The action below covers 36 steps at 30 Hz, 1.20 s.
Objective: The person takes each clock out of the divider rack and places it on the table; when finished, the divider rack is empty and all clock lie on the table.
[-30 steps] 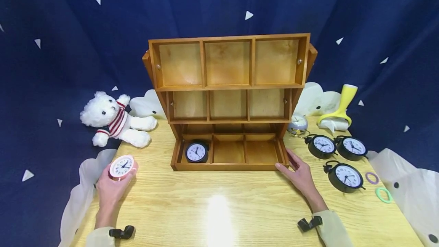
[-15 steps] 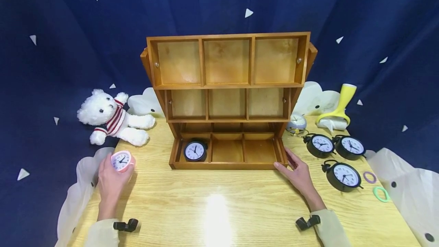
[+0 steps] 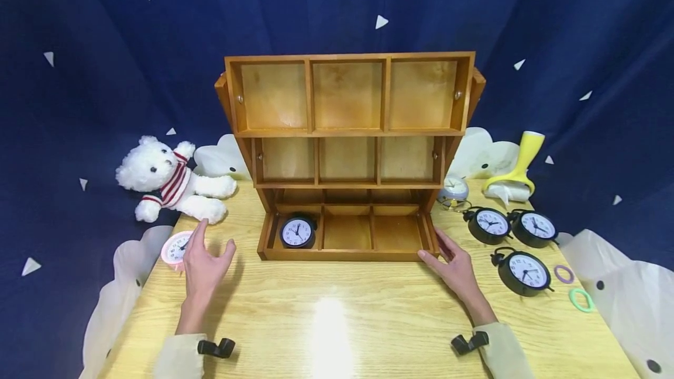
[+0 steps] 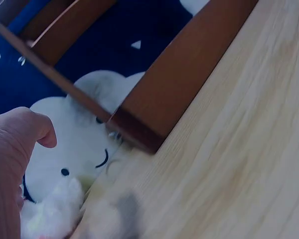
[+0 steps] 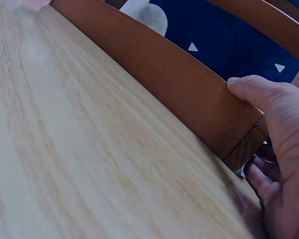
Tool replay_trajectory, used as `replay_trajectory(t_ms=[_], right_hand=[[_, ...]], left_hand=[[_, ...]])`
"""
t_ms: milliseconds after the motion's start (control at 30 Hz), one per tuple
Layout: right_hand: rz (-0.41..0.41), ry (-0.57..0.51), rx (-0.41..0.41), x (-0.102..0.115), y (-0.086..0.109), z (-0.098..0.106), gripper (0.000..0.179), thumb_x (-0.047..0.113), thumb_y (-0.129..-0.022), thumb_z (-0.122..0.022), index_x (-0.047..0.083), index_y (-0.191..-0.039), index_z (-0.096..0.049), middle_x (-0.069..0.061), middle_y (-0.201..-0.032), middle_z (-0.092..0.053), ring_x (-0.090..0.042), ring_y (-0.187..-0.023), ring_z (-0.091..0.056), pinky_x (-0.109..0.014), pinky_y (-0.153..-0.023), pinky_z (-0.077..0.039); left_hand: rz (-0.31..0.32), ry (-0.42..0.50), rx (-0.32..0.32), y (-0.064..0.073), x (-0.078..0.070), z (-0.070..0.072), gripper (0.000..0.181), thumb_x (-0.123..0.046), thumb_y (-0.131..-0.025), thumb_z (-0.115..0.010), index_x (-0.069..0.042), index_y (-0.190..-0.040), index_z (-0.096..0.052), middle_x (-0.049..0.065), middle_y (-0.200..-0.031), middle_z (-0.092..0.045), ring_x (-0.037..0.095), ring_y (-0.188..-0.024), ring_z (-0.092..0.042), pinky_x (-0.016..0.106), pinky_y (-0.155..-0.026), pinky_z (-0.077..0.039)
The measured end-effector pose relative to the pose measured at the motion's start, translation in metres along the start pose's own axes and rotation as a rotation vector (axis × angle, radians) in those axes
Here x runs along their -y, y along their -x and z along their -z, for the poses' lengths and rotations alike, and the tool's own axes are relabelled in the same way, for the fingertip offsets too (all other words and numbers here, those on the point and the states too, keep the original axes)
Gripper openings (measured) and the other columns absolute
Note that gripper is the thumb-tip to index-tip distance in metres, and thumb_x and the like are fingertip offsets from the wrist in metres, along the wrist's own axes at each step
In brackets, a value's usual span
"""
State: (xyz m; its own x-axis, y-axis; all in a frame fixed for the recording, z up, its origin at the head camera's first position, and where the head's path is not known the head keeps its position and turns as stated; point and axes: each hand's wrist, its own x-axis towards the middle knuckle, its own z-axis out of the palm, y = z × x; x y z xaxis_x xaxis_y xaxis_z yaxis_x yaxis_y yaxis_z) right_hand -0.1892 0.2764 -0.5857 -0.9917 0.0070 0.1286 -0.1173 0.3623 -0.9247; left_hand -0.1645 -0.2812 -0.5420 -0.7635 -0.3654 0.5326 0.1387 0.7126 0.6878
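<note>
My left hand is raised with fingers and thumb spread apart, holding nothing. Just left of it, a pink alarm clock stands near the table's left side, partly covered by the fingers. In the middle is a three-tier wooden organizer with divided compartments. A black clock sits in the left compartment of its bottom tier. My right hand grips the organizer's front right corner, the thumb on the front board's top edge and the other fingers around the side, as the right wrist view also shows.
A white teddy bear in a striped sweater leans at the back left. On the right are three black alarm clocks, a pale lavender clock, a yellow-handled lint roller, a purple ring and a green ring.
My left hand has set the pink alarm clock on the table's left side, let go and moved right of it. My right hand has stayed at the organizer's corner.
</note>
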Motion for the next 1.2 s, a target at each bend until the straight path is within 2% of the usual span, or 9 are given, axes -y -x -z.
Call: replay_trajectory(t_ms=[300, 533, 667, 767, 867, 1033, 1200], right_hand=[[0.002, -0.001, -0.001, 0.003, 0.002, 0.000, 0.079, 0.016, -0.093, -0.082, 0.003, -0.159, -0.041, -0.022, -0.163, -0.039, -0.040, -0.147, -0.041, -0.002, -0.103, -0.037], [0.023, 0.007, 0.011, 0.037, 0.010, 0.004, 0.076, 0.014, -0.093, -0.081, -0.005, -0.155, -0.043, -0.028, -0.160, -0.041, -0.047, -0.144, -0.042, -0.007, -0.103, -0.042], [0.027, 0.005, 0.009, 0.021, 0.006, 0.003, 0.076, 0.015, -0.093, -0.081, -0.001, -0.157, -0.042, -0.025, -0.161, -0.040, -0.045, -0.145, -0.042, -0.006, -0.104, -0.041], [0.033, -0.003, 0.001, 0.004, 0.003, 0.001, 0.078, 0.017, -0.093, -0.082, 0.006, -0.159, -0.043, -0.019, -0.163, -0.040, -0.040, -0.146, -0.042, -0.005, -0.104, -0.039], [0.042, -0.009, -0.004, -0.001, 0.002, 0.001, 0.079, 0.019, -0.092, -0.083, 0.009, -0.159, -0.044, -0.017, -0.163, -0.041, -0.038, -0.146, -0.043, -0.006, -0.105, -0.039], [0.038, -0.002, 0.001, 0.000, 0.002, 0.001, 0.079, 0.016, -0.092, -0.083, 0.007, -0.159, -0.042, -0.019, -0.163, -0.039, -0.041, -0.146, -0.041, -0.005, -0.105, -0.038], [0.017, -0.007, 0.012, 0.016, 0.004, 0.002, 0.078, 0.016, -0.092, -0.082, 0.000, -0.157, -0.043, -0.023, -0.163, -0.039, -0.041, -0.147, -0.041, -0.008, -0.106, -0.039]], left_hand=[[0.016, 0.047, 0.105, 0.009, -0.011, -0.019, 0.084, -0.016, -0.083, -0.084, 0.000, -0.156, -0.045, 0.028, -0.154, -0.049, 0.049, -0.142, -0.045, 0.061, -0.120, -0.036], [0.027, 0.091, 0.178, 0.014, -0.027, -0.034, 0.086, -0.032, -0.088, -0.085, -0.004, -0.158, -0.044, 0.024, -0.158, -0.046, 0.045, -0.145, -0.043, 0.057, -0.122, -0.036], [0.038, 0.101, 0.219, 0.019, -0.037, -0.042, 0.087, -0.037, -0.087, -0.085, -0.006, -0.158, -0.045, 0.021, -0.158, -0.047, 0.042, -0.146, -0.044, 0.056, -0.121, -0.037], [0.048, 0.099, 0.246, 0.021, -0.040, -0.047, 0.087, -0.040, -0.087, -0.085, -0.008, -0.158, -0.045, 0.020, -0.158, -0.048, 0.041, -0.145, -0.045, 0.055, -0.121, -0.038], [0.049, 0.103, 0.260, 0.022, -0.041, -0.051, 0.087, -0.040, -0.087, -0.086, -0.008, -0.158, -0.047, 0.021, -0.157, -0.049, 0.042, -0.145, -0.045, 0.056, -0.120, -0.039], [-0.002, 0.114, 0.256, 0.021, -0.045, -0.059, 0.085, -0.037, -0.084, -0.088, -0.006, -0.154, -0.051, 0.021, -0.153, -0.053, 0.041, -0.142, -0.050, 0.055, -0.118, -0.043], [-0.062, 0.152, 0.264, 0.017, -0.053, -0.067, 0.082, -0.032, -0.083, -0.090, -0.003, -0.150, -0.054, 0.020, -0.150, -0.057, 0.041, -0.137, -0.054, 0.055, -0.115, -0.046]])
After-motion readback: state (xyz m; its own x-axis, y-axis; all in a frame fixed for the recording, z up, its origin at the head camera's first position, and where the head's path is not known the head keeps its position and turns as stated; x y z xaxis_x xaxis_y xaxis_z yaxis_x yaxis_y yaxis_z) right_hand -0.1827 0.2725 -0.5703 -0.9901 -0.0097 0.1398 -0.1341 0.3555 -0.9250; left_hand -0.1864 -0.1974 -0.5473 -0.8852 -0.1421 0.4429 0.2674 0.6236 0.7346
